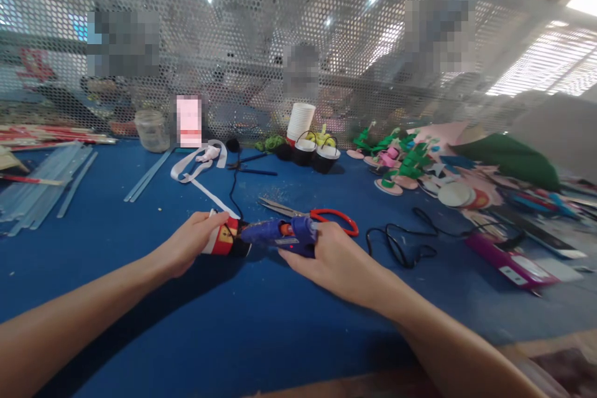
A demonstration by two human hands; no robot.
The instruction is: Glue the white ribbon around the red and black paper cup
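My left hand [193,239] is closed around a paper cup [224,241] with red, white and black on it, tipped on its side just above the table. In my right hand [333,255] is a blue glue gun [280,233], its nozzle pointing left at the cup; whether the tip touches cannot be seen. A white ribbon [212,196] runs from a loose coil down to the cup. Behind the glue gun lie scissors [321,214] with red handles, blades to the left.
Glue sticks [46,183] lie at left beside a clear jar [152,130]. Two small black buckets [326,160] and stacked white cups [301,121] stand at the back. Green and pink crafts [401,165] fill the right. A purple power strip [510,264] and black cord [396,242] lie nearer.
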